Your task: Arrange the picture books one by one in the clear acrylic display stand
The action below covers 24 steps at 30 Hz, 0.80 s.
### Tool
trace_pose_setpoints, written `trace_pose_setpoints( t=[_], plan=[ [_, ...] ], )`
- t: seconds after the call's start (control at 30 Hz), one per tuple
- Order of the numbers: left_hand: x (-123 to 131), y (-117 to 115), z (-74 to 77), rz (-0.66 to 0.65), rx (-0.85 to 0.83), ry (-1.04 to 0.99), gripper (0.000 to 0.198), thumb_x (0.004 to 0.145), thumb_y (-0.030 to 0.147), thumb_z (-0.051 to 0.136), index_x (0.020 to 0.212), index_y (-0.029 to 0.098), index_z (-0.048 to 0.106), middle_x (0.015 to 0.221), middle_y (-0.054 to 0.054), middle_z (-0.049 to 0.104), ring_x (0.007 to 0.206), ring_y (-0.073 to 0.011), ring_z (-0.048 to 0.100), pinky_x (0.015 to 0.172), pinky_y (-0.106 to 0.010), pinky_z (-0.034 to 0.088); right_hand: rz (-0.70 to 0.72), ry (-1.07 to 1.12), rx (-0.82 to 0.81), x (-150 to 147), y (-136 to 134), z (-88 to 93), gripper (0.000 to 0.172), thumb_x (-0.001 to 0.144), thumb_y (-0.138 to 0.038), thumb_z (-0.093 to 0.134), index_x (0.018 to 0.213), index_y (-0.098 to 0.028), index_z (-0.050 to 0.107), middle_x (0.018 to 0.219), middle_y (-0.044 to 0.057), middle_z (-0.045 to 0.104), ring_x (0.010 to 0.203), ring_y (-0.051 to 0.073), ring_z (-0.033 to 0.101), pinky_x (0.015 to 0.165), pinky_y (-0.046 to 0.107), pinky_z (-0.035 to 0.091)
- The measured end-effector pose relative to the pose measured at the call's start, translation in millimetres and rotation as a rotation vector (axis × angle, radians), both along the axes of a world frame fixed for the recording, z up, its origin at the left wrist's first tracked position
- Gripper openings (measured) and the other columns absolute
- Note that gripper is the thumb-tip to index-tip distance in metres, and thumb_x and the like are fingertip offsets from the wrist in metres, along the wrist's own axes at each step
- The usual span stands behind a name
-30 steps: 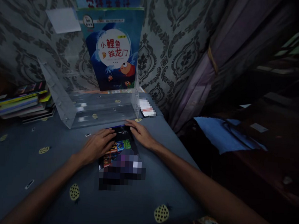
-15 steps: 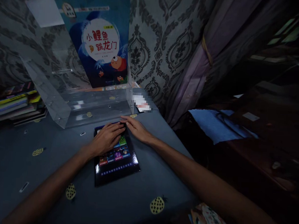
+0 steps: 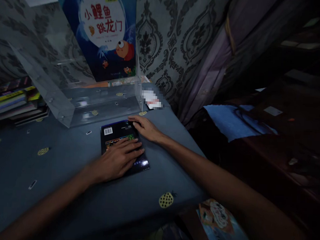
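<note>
Dark book (image 3: 119, 129) partly hidden beneath outspread left fingers (image 3: 132, 147), right fingers (image 3: 136, 118) straight against corner

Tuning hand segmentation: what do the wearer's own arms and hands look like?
The left hand and right hand are ungloved, with slim fingers; no rings show in the dim light. The left forearm and right forearm are slender and bare: no sleeves, watch, bracelet or cables visible.
</note>
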State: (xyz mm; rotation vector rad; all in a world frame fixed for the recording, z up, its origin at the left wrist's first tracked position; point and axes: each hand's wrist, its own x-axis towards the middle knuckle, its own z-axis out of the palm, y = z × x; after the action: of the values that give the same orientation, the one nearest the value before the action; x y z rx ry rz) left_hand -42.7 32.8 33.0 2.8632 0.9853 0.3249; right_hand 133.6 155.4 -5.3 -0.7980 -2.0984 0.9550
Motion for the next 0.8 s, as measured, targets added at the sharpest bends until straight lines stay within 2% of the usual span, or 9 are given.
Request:
trace_pose_setpoints(
  t=[0.23, 0.37, 0.47, 0.53, 0.67, 0.8],
  plan=[
    [2, -25, 0.6, -0.064, 0.016, 0.007, 0.040, 0.101, 0.021, 0.041, 0.139, 0.019, 0.052, 0.144, -0.010, 0.055, 0.139, -0.0250, 0.045, 0.114, -0.050, 0.039, -0.008, -0.031, 0.080, 0, 1, -4.4, 0.039, 0.092, -0.011, 0.045, 0.128, -0.015, 0.060, 0.127, 0.010, 0.068, 0.120, 0.019, 0.062, 0.106, 0.042, 0.047],
    [-4, -32, 3.2, -0.040, -0.019, 0.034, 0.042, 0.103, 0.031, 0.041, 0.144, 0.023, 0.047, 0.148, -0.007, 0.051, 0.140, -0.0239, 0.044, 0.117, -0.050, 0.034, -0.027, -0.092, 0.167, 0, 3, -9.3, 0.037, 0.092, -0.012, 0.048, 0.127, -0.015, 0.060, 0.127, 0.011, 0.068, 0.119, 0.021, 0.061, 0.106, 0.044, 0.046],
    [-18, -32, 0.1, 0.021, -0.037, 0.035, 0.050, 0.103, 0.042, 0.041, 0.150, 0.024, 0.038, 0.151, -0.008, 0.048, 0.142, -0.0231, 0.041, 0.122, -0.053, 0.024, -0.042, -0.173, 0.264, 0, -1, -10.3, 0.036, 0.094, -0.017, 0.051, 0.128, -0.019, 0.060, 0.128, 0.009, 0.067, 0.122, 0.022, 0.059, 0.109, 0.048, 0.042],
    [-33, -31, -6.5, 0.110, -0.012, 0.024, 0.053, 0.103, 0.044, 0.040, 0.152, 0.024, 0.033, 0.153, -0.010, 0.045, 0.145, -0.0240, 0.036, 0.122, -0.055, 0.020, -0.056, -0.233, 0.316, -1, -5, -9.0, 0.037, 0.094, -0.018, 0.051, 0.130, -0.021, 0.059, 0.131, 0.008, 0.066, 0.127, 0.022, 0.056, 0.112, 0.049, 0.038],
    [-62, -32, -21.5, 0.275, 0.014, 0.006, 0.059, 0.103, 0.044, 0.038, 0.156, 0.025, 0.022, 0.160, -0.011, 0.032, 0.150, -0.0261, 0.025, 0.120, -0.056, 0.023, -0.067, -0.361, 0.380, -5, -17, -3.2, 0.037, 0.096, -0.017, 0.047, 0.130, -0.018, 0.061, 0.139, 0.012, 0.060, 0.135, 0.023, 0.050, 0.117, 0.050, 0.032],
    [-73, -45, -24.0, 0.290, -0.024, 0.017, 0.065, 0.102, 0.046, 0.041, 0.158, 0.030, 0.012, 0.162, -0.009, 0.027, 0.150, -0.0259, 0.024, 0.121, -0.053, 0.023, -0.051, -0.436, 0.400, -10, -31, 0.0, 0.039, 0.096, -0.017, 0.045, 0.133, -0.016, 0.059, 0.144, 0.014, 0.056, 0.138, 0.024, 0.047, 0.116, 0.052, 0.034]
  ],
)
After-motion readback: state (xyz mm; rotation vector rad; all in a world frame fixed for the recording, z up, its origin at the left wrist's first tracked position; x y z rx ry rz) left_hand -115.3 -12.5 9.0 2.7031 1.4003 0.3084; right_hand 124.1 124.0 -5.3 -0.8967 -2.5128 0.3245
